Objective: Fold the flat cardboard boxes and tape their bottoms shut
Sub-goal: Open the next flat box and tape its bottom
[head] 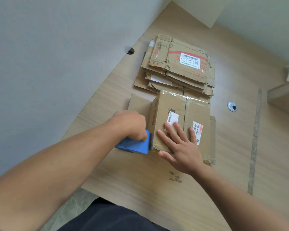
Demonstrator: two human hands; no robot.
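Note:
A folded cardboard box [177,112] stands bottom-up on the wooden table [157,189], with clear tape running along its centre seam. My right hand [180,145] lies flat on the box's near end, fingers spread and straight. My left hand [132,125] grips a blue tape dispenser [135,145] held against the box's near left side. Behind the box lies a stack of flat cardboard boxes [178,67], the top one bearing red print and a white label.
A round cable hole [232,106] sits in the table right of the box. A grey wall [40,55] borders the table's left edge. A wooden shelf edge [284,94] juts in at the far right. One box flap [138,103] lies flat at the left.

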